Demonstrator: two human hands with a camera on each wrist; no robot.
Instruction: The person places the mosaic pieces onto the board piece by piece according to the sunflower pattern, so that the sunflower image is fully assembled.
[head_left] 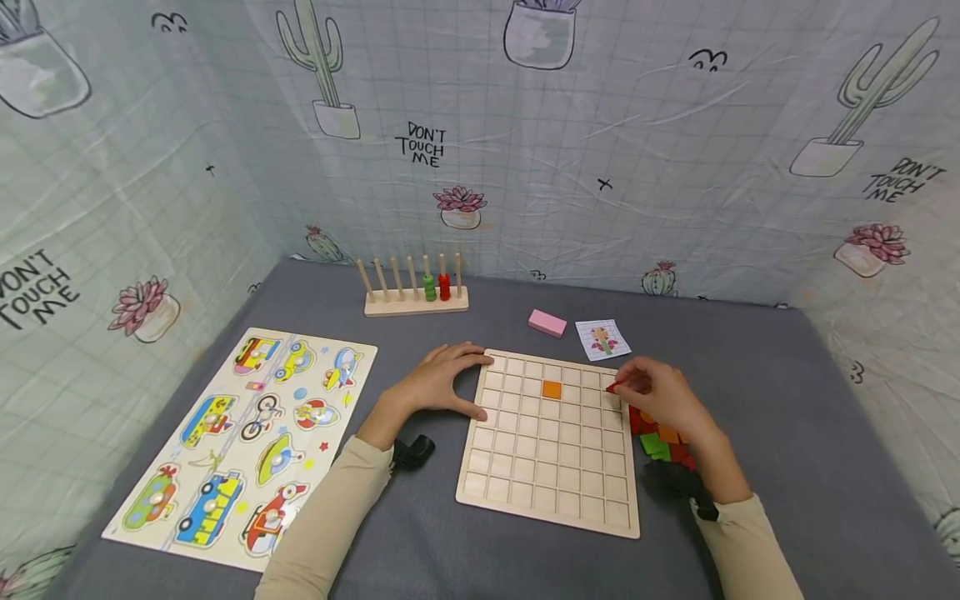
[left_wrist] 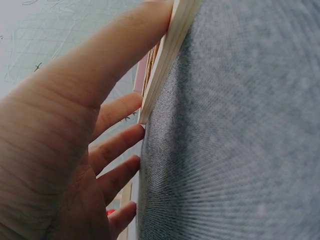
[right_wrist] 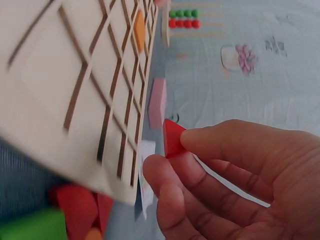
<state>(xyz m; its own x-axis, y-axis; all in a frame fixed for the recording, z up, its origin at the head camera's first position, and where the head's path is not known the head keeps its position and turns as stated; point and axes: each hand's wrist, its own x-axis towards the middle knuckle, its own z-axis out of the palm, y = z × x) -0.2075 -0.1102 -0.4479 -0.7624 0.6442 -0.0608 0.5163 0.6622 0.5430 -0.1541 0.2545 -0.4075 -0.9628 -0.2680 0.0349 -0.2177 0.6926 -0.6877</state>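
A wooden grid board (head_left: pixel 551 442) lies flat on the table, with one orange square tile (head_left: pixel 552 390) in a cell of its upper part. My left hand (head_left: pixel 438 379) rests at the board's left edge, thumb and fingers spread; the thumb (left_wrist: pixel 125 45) lies against the edge in the left wrist view. Between thumb and fingers, my right hand (head_left: pixel 656 396) pinches a small red triangular tile (right_wrist: pixel 173 138) over the board's upper right corner. Beneath and beside that hand lies a pile of red, orange and green tiles (head_left: pixel 655 447), partly covered by it.
Behind the board lie a pink block (head_left: pixel 547 323) and a small card with a flower-like picture (head_left: pixel 603 340). Farther back stands a wooden peg rack (head_left: pixel 416 305) with green and red beads. On the left lies a vehicle puzzle board (head_left: pixel 243 442). Printed cloth (head_left: pixel 525 167) hangs around the table.
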